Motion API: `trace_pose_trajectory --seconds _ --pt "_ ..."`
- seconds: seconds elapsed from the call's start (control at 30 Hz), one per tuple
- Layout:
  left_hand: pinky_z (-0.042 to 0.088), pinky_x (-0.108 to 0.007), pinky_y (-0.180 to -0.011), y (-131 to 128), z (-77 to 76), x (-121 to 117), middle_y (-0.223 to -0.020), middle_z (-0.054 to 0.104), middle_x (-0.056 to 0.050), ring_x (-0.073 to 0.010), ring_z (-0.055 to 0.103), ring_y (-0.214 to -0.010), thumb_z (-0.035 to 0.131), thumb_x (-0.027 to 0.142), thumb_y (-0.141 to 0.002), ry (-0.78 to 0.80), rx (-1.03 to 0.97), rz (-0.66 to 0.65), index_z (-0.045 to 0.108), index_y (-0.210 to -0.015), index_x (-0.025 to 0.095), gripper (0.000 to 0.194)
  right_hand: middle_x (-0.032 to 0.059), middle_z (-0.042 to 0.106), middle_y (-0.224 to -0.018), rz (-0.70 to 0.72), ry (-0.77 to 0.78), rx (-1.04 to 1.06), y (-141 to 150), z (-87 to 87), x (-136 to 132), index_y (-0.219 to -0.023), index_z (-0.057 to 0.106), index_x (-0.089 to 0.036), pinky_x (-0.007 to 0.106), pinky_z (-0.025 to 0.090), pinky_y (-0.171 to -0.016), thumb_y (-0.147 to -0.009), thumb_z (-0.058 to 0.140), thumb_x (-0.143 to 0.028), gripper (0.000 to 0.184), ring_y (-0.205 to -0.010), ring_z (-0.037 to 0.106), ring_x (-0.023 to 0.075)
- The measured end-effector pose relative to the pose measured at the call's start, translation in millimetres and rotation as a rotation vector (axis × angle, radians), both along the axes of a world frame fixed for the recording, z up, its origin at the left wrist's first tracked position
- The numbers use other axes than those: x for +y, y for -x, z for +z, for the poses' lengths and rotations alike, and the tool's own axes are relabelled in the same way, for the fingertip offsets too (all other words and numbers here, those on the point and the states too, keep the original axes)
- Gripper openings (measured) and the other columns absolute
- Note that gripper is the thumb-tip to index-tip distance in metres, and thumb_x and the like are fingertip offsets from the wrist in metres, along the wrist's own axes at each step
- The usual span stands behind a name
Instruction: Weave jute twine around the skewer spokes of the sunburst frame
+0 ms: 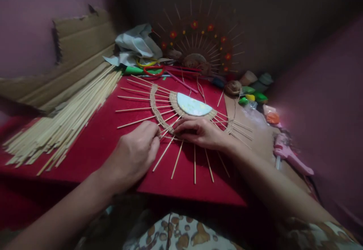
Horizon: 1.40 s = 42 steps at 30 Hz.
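Note:
A half-round piece of woven jute twine and thin sticks lies on the red cloth, with a pale blue half-disc (194,104) at its centre. Its sticks fan out towards me, and an outer woven twine band (156,108) crosses them. My left hand (138,149) is closed at the band's lower left, its fingertips pinching a strand of jute twine (168,137). Fingers bent, my right hand (200,131) grips the band and sticks just below the half-disc. It hides part of the weave and the twine there.
Many loose sticks (76,117) lie at the left beside torn cardboard (85,42). Red-handled scissors (154,70) and a finished sunburst piece with red flowers (194,25) are at the back. A twine ball (233,87) and a pink glue gun (289,153) sit at the right.

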<state>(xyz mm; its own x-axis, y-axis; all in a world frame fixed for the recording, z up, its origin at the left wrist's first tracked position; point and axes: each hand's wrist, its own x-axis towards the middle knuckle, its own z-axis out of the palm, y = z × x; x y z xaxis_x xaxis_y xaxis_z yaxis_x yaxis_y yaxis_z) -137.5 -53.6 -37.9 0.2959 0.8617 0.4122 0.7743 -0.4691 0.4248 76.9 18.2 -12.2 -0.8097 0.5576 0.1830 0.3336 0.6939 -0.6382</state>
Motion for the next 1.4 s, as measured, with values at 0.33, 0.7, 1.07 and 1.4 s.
trace_pose_trajectory --seconds 0.33,0.7,1.07,1.4 --pt "0.044 -0.028 -0.069 0.5 6.3 -6.6 -0.084 0.059 -0.003 -0.0149 0.055 -0.075 0.045 0.022 -0.088 0.149 -0.143 0.072 0.055 -0.081 0.017 0.013 0.0065 0.063 -0.092 0.022 -0.321 -0.131 7.9 -6.2 0.8 -0.099 0.068 -0.014 0.027 0.045 -0.070 -0.090 0.056 -0.019 0.015 -0.081 0.058 0.0142" --pt "0.050 -0.030 -0.085 0.3 6.9 -22.9 -0.093 0.063 -0.004 -0.0170 0.060 -0.089 0.055 0.030 -0.084 0.215 -0.487 0.343 0.058 -0.083 0.020 0.010 0.0063 0.059 -0.088 0.009 -0.672 -0.273 10.2 -27.7 -0.4 -0.096 0.067 -0.020 0.029 0.026 -0.056 -0.097 0.043 -0.024 0.025 -0.073 0.046 0.0159" --pt "0.046 -0.028 -0.077 -0.2 6.0 -69.4 -0.094 0.057 -0.004 -0.0163 0.058 -0.092 0.053 0.022 -0.087 0.182 -0.222 0.157 0.056 -0.081 0.021 0.007 0.0068 0.060 -0.092 -0.011 -0.607 -0.291 10.2 -30.0 -1.5 -0.100 0.065 -0.020 0.029 0.022 -0.054 -0.094 0.044 -0.020 0.022 -0.069 0.046 0.0156" --pt "0.047 -0.034 -0.082 -2.2 -2.7 -79.5 -0.096 0.056 -0.007 -0.0191 0.058 -0.092 0.048 0.020 -0.090 0.024 -0.032 0.266 0.056 -0.087 0.021 0.009 0.0051 0.058 -0.087 -0.015 -0.597 -0.246 9.0 -29.7 -1.2 -0.096 0.064 -0.020 0.028 0.023 -0.053 -0.092 0.042 -0.015 0.023 -0.069 0.045 0.0150"
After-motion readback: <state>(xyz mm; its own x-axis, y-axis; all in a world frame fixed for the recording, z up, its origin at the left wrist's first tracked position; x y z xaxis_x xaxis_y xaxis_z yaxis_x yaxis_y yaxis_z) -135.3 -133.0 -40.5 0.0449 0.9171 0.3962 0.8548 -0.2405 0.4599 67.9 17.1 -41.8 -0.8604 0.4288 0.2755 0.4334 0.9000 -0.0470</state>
